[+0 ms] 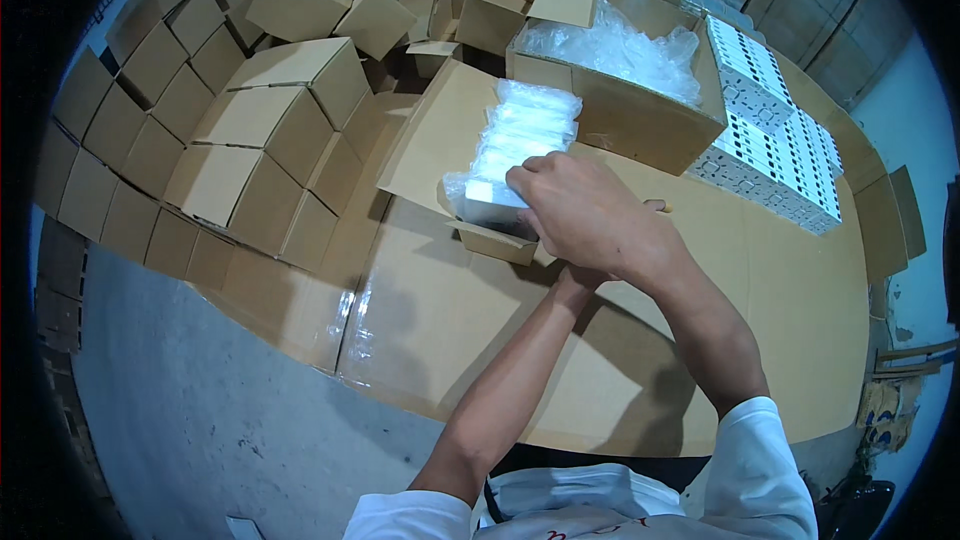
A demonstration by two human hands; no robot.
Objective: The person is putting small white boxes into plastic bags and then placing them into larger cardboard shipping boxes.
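White short right sleeve [758,455] toward four o'clock; matching left sleeve [410,517] past six. Pale shirt front [590,492], near five, bears reddish marks [556,535].

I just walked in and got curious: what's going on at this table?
A person is working bare-handed at an open cardboard box holding a row of clear-wrapped white packets. The right hand is on the near end of the row; the left hand is mostly hidden under the right. Behind stands a larger box of crumpled clear plastic, with brown boxes to the left and stacked white pieces to the right.
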